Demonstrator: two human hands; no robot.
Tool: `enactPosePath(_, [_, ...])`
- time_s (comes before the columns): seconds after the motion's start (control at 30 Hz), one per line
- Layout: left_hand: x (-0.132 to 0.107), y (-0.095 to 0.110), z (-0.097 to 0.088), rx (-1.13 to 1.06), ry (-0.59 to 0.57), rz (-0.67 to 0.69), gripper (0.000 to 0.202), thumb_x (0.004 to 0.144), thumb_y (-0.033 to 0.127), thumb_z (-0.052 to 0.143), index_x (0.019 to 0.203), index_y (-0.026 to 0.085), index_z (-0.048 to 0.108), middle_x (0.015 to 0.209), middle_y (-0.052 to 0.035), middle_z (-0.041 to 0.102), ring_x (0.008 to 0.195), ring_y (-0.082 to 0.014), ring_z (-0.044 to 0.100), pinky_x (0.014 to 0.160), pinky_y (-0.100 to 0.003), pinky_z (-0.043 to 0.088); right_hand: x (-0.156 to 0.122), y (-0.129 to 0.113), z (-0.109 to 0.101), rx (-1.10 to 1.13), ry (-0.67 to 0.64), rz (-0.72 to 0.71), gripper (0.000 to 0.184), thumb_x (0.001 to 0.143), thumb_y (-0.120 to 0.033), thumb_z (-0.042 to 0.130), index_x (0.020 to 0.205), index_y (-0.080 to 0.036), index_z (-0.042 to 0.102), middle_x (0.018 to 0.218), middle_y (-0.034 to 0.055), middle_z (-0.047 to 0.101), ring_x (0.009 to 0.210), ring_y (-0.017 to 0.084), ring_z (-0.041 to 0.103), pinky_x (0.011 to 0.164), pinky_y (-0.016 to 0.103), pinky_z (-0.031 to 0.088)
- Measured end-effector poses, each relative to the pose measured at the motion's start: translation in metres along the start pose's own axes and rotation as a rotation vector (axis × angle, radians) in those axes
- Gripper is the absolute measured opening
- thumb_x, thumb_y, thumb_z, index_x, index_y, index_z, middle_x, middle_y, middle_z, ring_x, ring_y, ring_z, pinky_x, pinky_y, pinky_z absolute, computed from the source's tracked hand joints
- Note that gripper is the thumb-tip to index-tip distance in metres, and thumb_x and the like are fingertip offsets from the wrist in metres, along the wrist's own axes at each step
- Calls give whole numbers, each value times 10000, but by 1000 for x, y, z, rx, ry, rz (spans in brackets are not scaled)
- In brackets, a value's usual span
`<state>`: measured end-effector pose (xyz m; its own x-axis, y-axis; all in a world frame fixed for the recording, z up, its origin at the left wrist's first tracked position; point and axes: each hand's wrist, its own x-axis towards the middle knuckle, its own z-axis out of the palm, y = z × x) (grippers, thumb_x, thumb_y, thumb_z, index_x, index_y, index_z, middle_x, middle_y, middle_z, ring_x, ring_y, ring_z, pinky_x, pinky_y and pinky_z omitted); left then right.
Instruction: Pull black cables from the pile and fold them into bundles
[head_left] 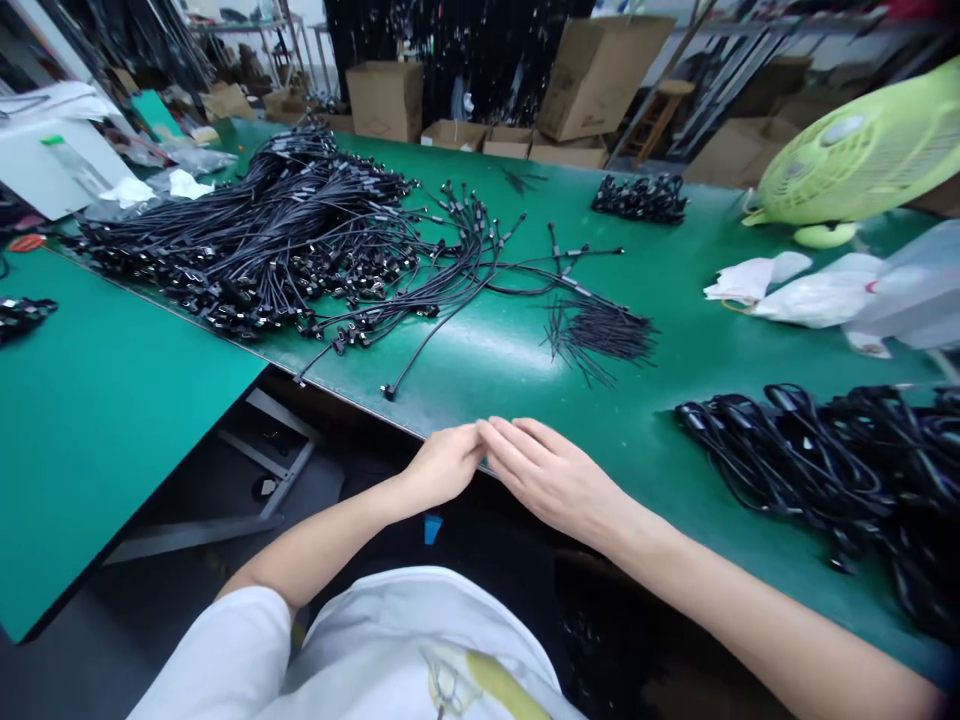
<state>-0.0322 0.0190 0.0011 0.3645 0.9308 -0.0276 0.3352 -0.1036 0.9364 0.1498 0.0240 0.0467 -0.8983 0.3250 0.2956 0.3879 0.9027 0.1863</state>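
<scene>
Though empty and loosely open, with left hand (442, 465) and right hand (551, 478) touching at the fingertips on the green bench (510, 350) edge, and light, limp black cables (300, 230) at eleven o'clock, best taken by their stiffer connectors (388, 392).

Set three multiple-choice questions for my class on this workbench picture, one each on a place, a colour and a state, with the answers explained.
1. Where are the left hand and right hand?
A) At the near edge of the green bench
B) Beneath the bench
C) Inside a cardboard box

2. What colour is the fan?
A) Red
B) Lime green
C) White

3. What do the hands hold?
A) One black cable each
B) A cardboard box
C) Nothing

Answers:
1. A, because the fingers meet right by the bench's near edge.
2. B, because its casing and grille show lime green.
3. C, because both hands are open and empty.
</scene>
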Motion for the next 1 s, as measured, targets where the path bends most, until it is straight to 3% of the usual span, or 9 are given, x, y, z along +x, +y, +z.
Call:
enactPosePath(0.1, [-1,-2,-5,-372,-181,-196,235,861,354,546,731,159,567,573,42,458,548,-97,443,600,-255,394,2,-2,-8,-75,-150,-57,351,935,-69,351,1084,-170,652,1057,101,636,934,214,546,823,362,420])
enactPosePath(0.2, [-2,-3,-6,-673,-280,-326,339,735,451,698,720,141,558,596,63,444,494,-48,354,562,-239,373,3,-12,-15,-233,-217,-114,400,895,-22,317,1027,-128,679,962,139,617,814,235,506,717,376,407])
enactPosePath(0.3, [-4,-2,-2,-757,-332,-413,326,681,411,735,716,135,565,664,45,509,485,-31,336,548,-236,362,0,-20,-14,-295,-261,-161,445,832,35,287,856,-129,700,762,135,554,703,241,449,624,382,354])
enactPosePath(0.43, [-8,4,14,-631,-268,-421,121,780,262,578,749,145,579,667,44,502,520,-54,376,576,-243,362,-10,-17,-2,-266,-233,-132,441,792,54,272,644,-173,620,603,104,450,588,227,386,562,374,282])
enactPosePath(0.6, [-5,13,32,-448,-24,-247,250,845,168,454,1012,169,640,710,24,518,698,-113,460,724,-266,402,-10,0,15,-166,-49,102,278,767,11,391,646,-179,554,566,56,491,493,188,421,516,341,264])
enactPosePath(0.7, [5,16,34,-559,191,-98,326,935,347,414,1067,144,633,934,-53,607,893,-164,525,878,-313,419,-1,-4,20,79,104,389,245,880,-86,407,705,-180,550,644,31,580,543,153,518,534,286,322])
enactPosePath(0.77, [8,19,29,-657,257,-69,480,964,490,333,1055,133,641,1025,-82,621,936,-180,547,915,-333,422,4,-12,25,343,195,616,285,960,-220,389,726,-187,548,694,22,618,602,142,567,564,248,373])
enactPosePath(0.9, [-3,24,9,-416,240,30,641,962,600,239,821,155,678,1035,-86,631,942,-188,529,920,-336,409,4,-14,28,782,219,831,378,974,-380,377,674,-197,517,659,10,601,619,151,573,578,236,417])
enactPosePath(1.0, [-13,21,1,-178,30,121,579,944,619,323,806,165,654,859,-72,679,915,-193,507,974,-345,351,-3,-6,22,687,216,875,358,958,-363,395,658,-199,501,630,6,566,596,148,533,565,240,376])
